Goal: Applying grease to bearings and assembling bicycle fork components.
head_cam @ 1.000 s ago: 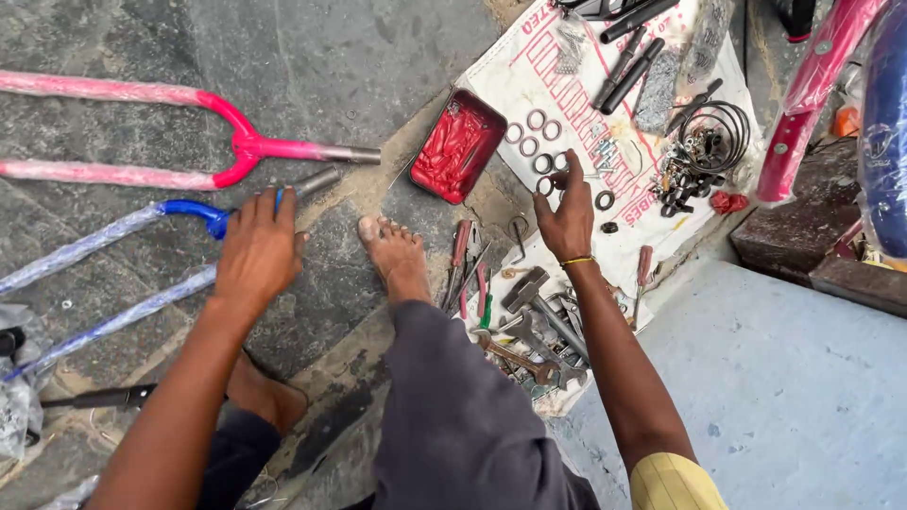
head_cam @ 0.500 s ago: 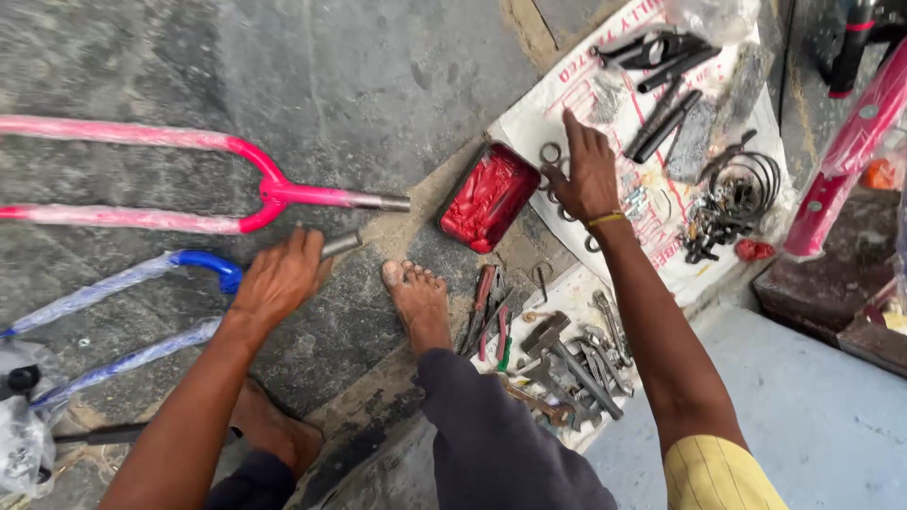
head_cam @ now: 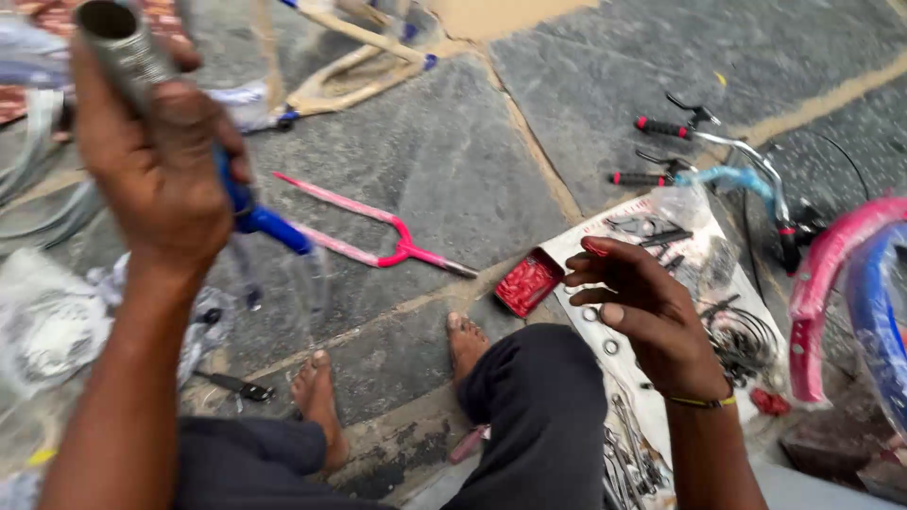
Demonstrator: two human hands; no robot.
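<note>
Two hands up over the stone floor (head_cam: 453, 161). Left hand (head_cam: 161, 161) is clamped round the blue fork (head_cam: 269, 227), steerer tube pointing up at the camera (blades blurred below). Right hand (head_cam: 647, 312) is empty, fingers loosely curled, hovering above the parts sheet (head_cam: 704, 274). Pink fork (head_cam: 378, 236) lies flat on the floor, red box (head_cam: 529, 281) just beside its tip.

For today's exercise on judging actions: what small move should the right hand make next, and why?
Probably bring the right hand across to the steerer tube of the blue fork. The left hand holds the fork raised, tube end open, while the right hand's fingertips pinch something small.
</note>
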